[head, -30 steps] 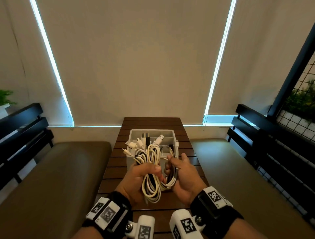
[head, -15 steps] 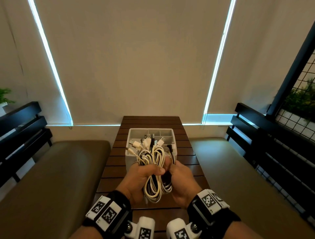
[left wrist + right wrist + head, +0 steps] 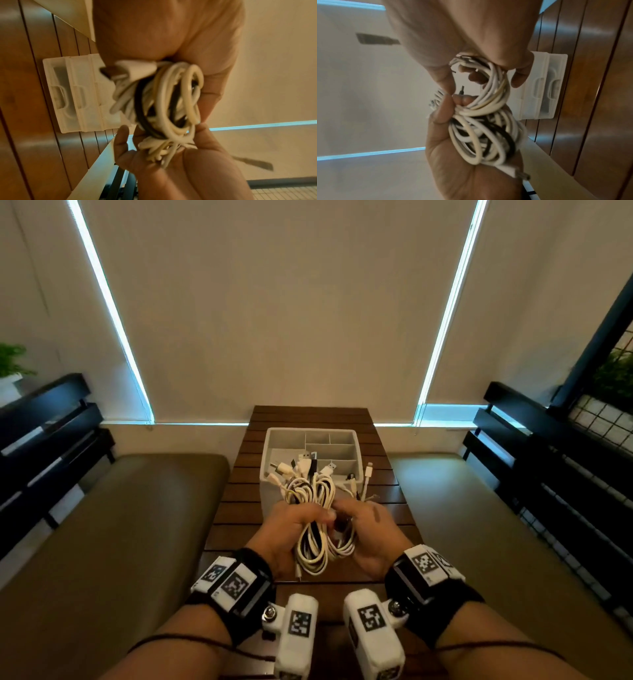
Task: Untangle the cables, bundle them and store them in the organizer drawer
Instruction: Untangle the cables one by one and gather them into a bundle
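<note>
Head view: left hand (image 3: 291, 522) clamps the cable bundle (image 3: 317, 529) — right hand (image 3: 371, 529) grips it at 3 o'clock, above the slatted table (image 3: 236, 501); organizer drawer (image 3: 274, 450) sits at 12 o'clock.
Left wrist: fingers (image 3: 221, 70) curled round the loops; organizer at 9 o'clock.
Right wrist: thumb (image 3: 443, 111) pinches the coils — organizer at 3 o'clock.

We are holding the cable bundle (image 3: 317, 518) between our left hand (image 3: 291, 529) and right hand (image 3: 371, 530), above the slatted table (image 3: 308, 419), just before the organizer drawer (image 3: 272, 453) sitting on it
</note>
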